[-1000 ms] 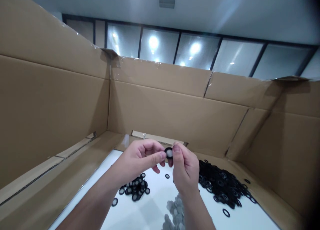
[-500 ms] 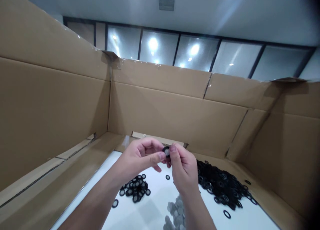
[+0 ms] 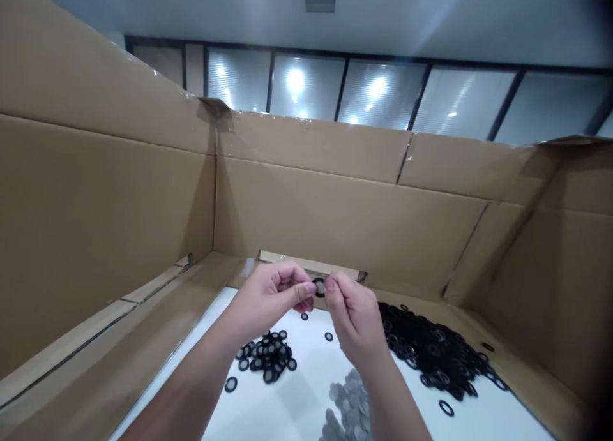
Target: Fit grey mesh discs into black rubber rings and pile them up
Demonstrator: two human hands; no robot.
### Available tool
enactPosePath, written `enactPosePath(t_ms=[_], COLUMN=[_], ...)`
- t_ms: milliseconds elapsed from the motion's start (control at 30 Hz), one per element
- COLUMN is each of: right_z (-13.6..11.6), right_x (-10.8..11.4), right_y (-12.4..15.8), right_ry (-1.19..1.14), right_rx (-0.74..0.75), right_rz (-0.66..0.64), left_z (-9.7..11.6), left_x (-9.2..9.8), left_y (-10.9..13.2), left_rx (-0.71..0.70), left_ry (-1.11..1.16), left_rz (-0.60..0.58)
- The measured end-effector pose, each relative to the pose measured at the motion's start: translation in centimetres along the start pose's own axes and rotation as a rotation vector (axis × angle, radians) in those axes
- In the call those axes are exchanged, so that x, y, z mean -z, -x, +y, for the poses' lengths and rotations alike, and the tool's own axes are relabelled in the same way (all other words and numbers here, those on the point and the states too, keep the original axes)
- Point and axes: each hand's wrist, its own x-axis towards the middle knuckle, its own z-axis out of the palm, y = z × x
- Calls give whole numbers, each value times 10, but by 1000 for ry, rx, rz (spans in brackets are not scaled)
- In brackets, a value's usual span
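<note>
Between my two hands is a small black ring with a grey disc in its middle (image 3: 319, 288). My left hand (image 3: 282, 294) pinches its left edge with thumb and fingers. On the other edge, the thumb and curled fingers of my right hand (image 3: 352, 307) grip it. Below and left of the hands lies a small pile of black rings with grey centres (image 3: 268, 357). Loose grey discs (image 3: 348, 406) lie in a heap beside my right forearm, partly hidden by it. A large heap of black rings (image 3: 431, 351) sits to the right.
Tall cardboard walls (image 3: 311, 198) surround the white work surface (image 3: 282, 415) at the left, back and right. Single rings lie apart from the heaps, among them one ring (image 3: 446, 408) at the right and one (image 3: 230, 384) at the left.
My left fingers have closed in on the ring, and its face now turns more squarely toward me. The view has shifted slightly. Both hands still hold the ring.
</note>
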Motion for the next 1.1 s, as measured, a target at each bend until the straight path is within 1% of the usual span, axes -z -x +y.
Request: enactPosePath(t_ms=[67,200,367,533,700,800,967,1033,1100], right_z=[2,5,6,8,5,5,5,5,7], right_x=[-2,-5,-6,-4,-2,-2,-6,-6,-3], right_y=[-1,-2,-2,-2,-1,0,0,0,0], right_ry=[23,15,-3,29,-19,3,-46,-76,-95], right_rx=[18,8,80,31,82,48,20,6,-22], right_rz=[12,32,0,28,23,40,58,39,-17], left_z=[0,-2,-8,-10,-8,-7,-11,-14,-15], left_x=[-1,-1,0,0,-1,-1,-2,-3,-3], left_y=[-1,-5,-9,-7,-6,-6,-8,-10,-10], left_rx=[-9,-17,-3,-41,-39,-38,-38,-48,-77], left_ry=[9,50,65,83,82,98,112,108,73], left_rz=[-1,-1,13,-15,0,-34,-34,-36,-17])
